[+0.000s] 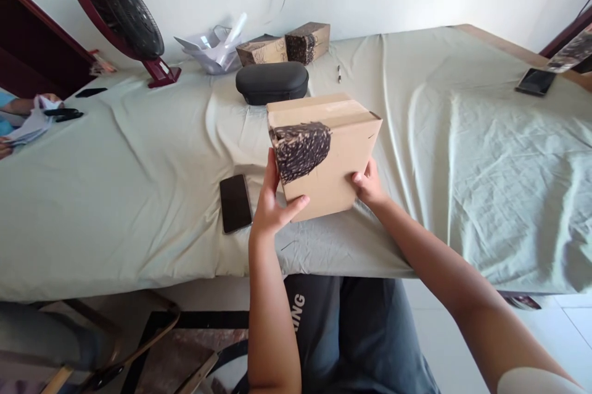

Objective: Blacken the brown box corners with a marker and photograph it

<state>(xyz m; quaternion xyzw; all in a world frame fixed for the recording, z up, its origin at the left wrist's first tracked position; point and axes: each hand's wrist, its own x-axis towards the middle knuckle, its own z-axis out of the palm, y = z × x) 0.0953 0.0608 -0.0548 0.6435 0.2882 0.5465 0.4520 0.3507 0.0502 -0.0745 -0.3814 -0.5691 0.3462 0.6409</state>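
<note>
A brown cardboard box (337, 166) is held tilted over the near part of the table, between both of my hands. Dark scribbled ink covers its upper left corner. My left hand (274, 200) grips the lower left side, thumb across the front face. On the right edge, my right hand (369, 183) has its thumb on the face and its other fingers hidden behind the box. A black smartphone (235, 203) lies on the cloth just left of my left hand. Behind the box sits a black zip case (272, 82).
Along the wall stand two more cardboard boxes (308, 42), a clear plastic basket (210, 58) and a maroon fan (118, 12). A pen (339, 74) lies near them. Another person's hands hold papers (34, 123) at far left. A dark phone-like device (535, 82) lies at right.
</note>
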